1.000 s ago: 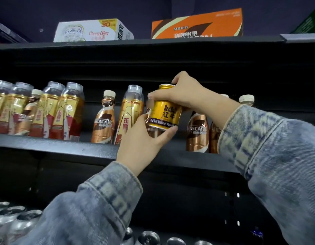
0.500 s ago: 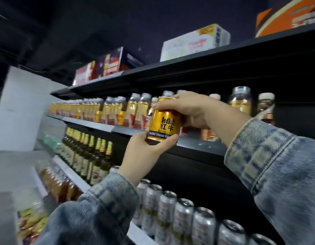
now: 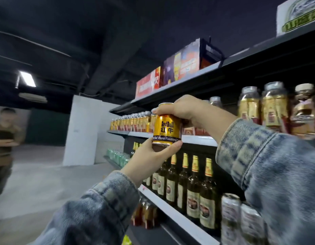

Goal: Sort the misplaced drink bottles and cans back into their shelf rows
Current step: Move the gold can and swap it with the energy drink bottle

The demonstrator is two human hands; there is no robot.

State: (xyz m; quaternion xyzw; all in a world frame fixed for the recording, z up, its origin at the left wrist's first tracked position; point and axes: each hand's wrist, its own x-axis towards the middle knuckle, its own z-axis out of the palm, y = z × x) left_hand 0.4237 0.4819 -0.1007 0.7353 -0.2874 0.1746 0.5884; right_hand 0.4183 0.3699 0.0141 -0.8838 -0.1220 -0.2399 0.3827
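A gold Red Bull can [image 3: 167,129] is held upright in the air in front of the shelving. My left hand [image 3: 149,160] cups its base from below. My right hand [image 3: 183,110] grips its top rim from above. Behind the can, an upper shelf [image 3: 197,138] carries a long row of gold-and-red drinks [image 3: 132,122] running off to the left, and clear-capped gold bottles [image 3: 262,106] stand on it at the right.
Brown beer bottles [image 3: 192,188] fill the shelf below, with silver cans [image 3: 241,220] at the right and green bottles [image 3: 118,156] further left. Cartons [image 3: 181,68] sit on the top shelf. A person [image 3: 5,142] stands in the aisle at far left, near a white pillar [image 3: 82,131].
My view has swung left along the aisle, from facing the shelf to looking down its length. Both hands keep the can, carried left with the turn. A person has come into view.
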